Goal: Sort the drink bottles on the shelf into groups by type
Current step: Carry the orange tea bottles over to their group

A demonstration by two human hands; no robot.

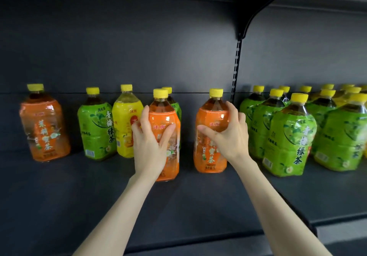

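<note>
Each of the hands grips an orange bottle: left hand (152,138), right hand (228,130). Best carry both upright toward the lone orange bottle (44,124).

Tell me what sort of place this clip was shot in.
Most likely a shop aisle or a mock-up of one: a dark metal shelf with a slotted upright and bracket, and green-label bottles massed at right. The left hand grips the middle orange bottle; the right hand grips the rightmost orange bottle.
</note>
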